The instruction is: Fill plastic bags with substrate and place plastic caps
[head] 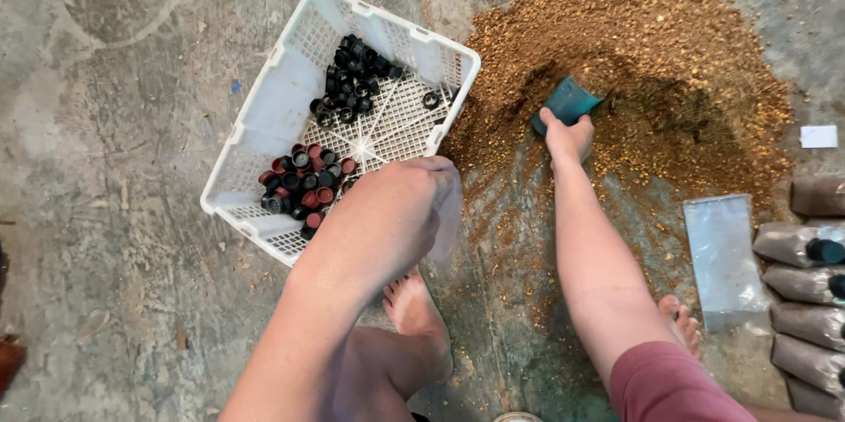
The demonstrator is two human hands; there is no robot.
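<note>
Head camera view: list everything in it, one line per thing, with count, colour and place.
crate: one, white plastic lattice, upper left on the floor
caps: two heaps, black at the crate's far end, red and black mixed at its near end
sawdust pile: one, orange-brown, upper right
scoop: one, teal, dug into the pile
empty bag: one, clear, flat on the floor, right
filled bags: several, grey-brown, right edge
floor: grey concrete
feet: two, bare, bottom centre
left hand: holds a clear bag
right hand: grips the scoop
</note>
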